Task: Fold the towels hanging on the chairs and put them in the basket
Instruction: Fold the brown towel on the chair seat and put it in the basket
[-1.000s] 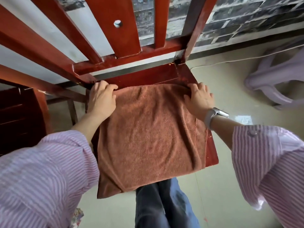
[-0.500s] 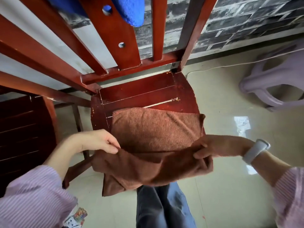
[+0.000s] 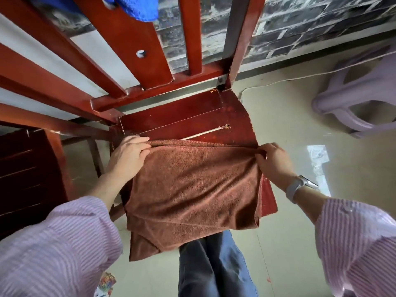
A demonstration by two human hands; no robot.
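Observation:
A brown towel [image 3: 192,189] lies folded over on the seat of a red wooden chair [image 3: 182,116], its lower layers hanging off the seat's front edge. My left hand [image 3: 128,155] grips the towel's upper left corner, fingers curled over the folded edge. My right hand [image 3: 272,161] pinches the upper right corner at the seat's right side. A blue towel [image 3: 137,7] hangs over the chair's backrest at the top of the view. No basket is in view.
A second dark red chair [image 3: 27,174] stands close on the left. A pale purple plastic stool [image 3: 362,99] sits on the floor at the right. A brick wall runs behind the chair. My legs in blue trousers [image 3: 214,264] stand just before the seat.
Both hands pulled the towel's far edge toward me, then carried the near edge back up over it. The towel now lies folded in a shorter shape on the seat's front half.

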